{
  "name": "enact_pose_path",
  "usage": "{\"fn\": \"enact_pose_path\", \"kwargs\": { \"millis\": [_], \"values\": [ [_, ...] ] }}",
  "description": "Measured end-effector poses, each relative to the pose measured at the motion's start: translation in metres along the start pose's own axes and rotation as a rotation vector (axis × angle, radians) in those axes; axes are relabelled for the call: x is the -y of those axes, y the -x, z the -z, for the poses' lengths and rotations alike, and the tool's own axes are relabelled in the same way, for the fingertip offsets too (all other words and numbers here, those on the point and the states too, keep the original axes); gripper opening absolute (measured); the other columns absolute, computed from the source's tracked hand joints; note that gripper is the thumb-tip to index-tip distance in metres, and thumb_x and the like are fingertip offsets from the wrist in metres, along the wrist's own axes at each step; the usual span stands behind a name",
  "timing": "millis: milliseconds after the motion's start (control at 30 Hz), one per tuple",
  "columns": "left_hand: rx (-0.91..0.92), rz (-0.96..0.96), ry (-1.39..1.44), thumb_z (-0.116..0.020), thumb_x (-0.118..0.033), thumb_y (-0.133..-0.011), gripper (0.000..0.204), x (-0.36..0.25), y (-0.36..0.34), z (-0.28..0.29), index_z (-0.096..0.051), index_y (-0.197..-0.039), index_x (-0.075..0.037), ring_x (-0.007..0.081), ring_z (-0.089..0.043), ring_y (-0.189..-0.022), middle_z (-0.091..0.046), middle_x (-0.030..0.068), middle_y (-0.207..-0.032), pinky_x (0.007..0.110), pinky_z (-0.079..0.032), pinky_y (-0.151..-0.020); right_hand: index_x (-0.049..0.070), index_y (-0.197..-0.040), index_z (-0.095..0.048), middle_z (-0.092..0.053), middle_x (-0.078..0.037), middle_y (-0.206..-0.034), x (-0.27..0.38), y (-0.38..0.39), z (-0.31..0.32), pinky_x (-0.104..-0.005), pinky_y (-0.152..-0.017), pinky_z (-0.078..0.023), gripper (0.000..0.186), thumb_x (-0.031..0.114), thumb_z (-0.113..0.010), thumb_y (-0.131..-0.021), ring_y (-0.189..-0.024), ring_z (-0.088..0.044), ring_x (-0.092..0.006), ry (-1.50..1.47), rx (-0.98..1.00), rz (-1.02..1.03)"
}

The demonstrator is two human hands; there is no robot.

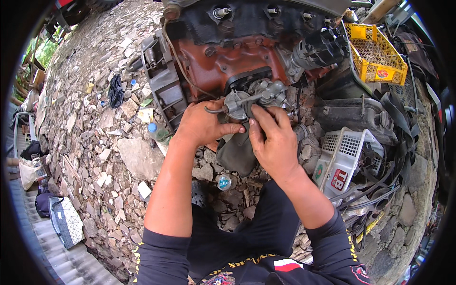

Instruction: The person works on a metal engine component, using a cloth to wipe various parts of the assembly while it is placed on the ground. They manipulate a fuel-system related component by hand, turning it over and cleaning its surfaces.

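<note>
In front of me is an engine block (228, 59), painted reddish brown, with a silver metal fuel pump (261, 95) at its near side. My left hand (204, 122) grips the pump's left edge beside a short curved pipe; its thumb points right and its other fingertips are partly hidden. A dark grey cloth (239, 154) hangs below the pump. My right hand (273, 135) pinches the cloth's upper end against the pump's near face.
Spark plugs (222, 13) and a black distributor cap (325, 47) top the engine. To the right are a yellow crate (375, 57), a black tank (354, 116) and a white basket (339, 156). Broken stones (107, 156) cover the ground; a bottle (156, 131) lies left.
</note>
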State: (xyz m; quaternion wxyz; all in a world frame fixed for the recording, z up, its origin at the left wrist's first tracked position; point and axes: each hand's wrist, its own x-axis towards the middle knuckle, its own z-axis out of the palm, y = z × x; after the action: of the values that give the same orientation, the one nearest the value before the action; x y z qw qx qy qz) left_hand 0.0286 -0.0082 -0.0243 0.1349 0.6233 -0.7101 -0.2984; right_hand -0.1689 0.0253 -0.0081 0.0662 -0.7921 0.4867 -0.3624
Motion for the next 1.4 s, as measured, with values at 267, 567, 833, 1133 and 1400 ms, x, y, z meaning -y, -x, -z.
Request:
{"fn": "enact_pose_path", "kwargs": {
  "millis": [267,567,833,1133,1400],
  "values": [
    [-0.041,-0.015,0.036,-0.08,-0.072,-0.061,0.098,0.005,0.0,-0.003,-0.065,-0.125,0.0,0.0337,-0.068,-0.105,-0.073,0.0196,-0.105,0.041,-0.052,-0.094,0.011,-0.118,-0.066,-0.065,-0.013,-0.096,-0.005,0.006,-0.008,-0.0412,-0.064,-0.057,0.03,0.014,-0.069,-0.088,-0.075,-0.069,-0.0327,-0.06,-0.068,0.0],
    [-0.042,0.003,0.062,-0.081,-0.071,-0.06,0.098,-0.001,0.001,0.0,-0.065,-0.124,0.002,0.0318,-0.071,-0.101,-0.074,0.0185,-0.097,0.039,-0.053,-0.093,0.006,-0.111,-0.069,-0.065,-0.011,-0.086,-0.03,-0.022,0.027,-0.0395,-0.063,-0.056,0.026,0.01,-0.069,-0.086,-0.07,-0.067,-0.0306,0.045,-0.139,0.092],
    [-0.013,0.042,0.071,-0.081,-0.069,-0.061,0.098,-0.003,0.005,0.002,-0.063,-0.126,0.001,0.0294,-0.072,-0.097,-0.075,0.0165,-0.092,0.038,-0.053,-0.091,0.008,-0.122,-0.064,-0.061,-0.009,-0.091,-0.026,-0.031,0.044,-0.0401,-0.063,-0.056,0.036,0.01,-0.062,-0.087,-0.074,-0.068,-0.0296,0.326,0.278,0.193],
    [-0.014,0.001,0.035,-0.081,-0.069,-0.062,0.095,-0.002,0.003,0.002,-0.064,-0.126,-0.001,0.0319,-0.071,-0.097,-0.074,0.0175,-0.097,0.039,-0.051,-0.096,0.008,-0.125,-0.064,-0.059,-0.013,-0.088,-0.033,-0.041,0.041,-0.0444,-0.065,-0.053,0.042,0.002,-0.06,-0.084,-0.077,-0.064,-0.0343,0.165,0.299,0.165],
    [-0.058,-0.034,0.065,-0.082,-0.067,-0.062,0.088,0.0,0.001,-0.001,-0.067,-0.118,0.0,0.0312,-0.072,-0.095,-0.074,0.0164,-0.092,0.039,-0.054,-0.088,0.006,-0.128,-0.061,-0.059,-0.014,-0.088,-0.023,-0.042,0.034,-0.0456,-0.064,-0.051,0.046,-0.001,-0.057,-0.083,-0.075,-0.062,-0.0364,0.158,0.266,0.144]
  ]
}}
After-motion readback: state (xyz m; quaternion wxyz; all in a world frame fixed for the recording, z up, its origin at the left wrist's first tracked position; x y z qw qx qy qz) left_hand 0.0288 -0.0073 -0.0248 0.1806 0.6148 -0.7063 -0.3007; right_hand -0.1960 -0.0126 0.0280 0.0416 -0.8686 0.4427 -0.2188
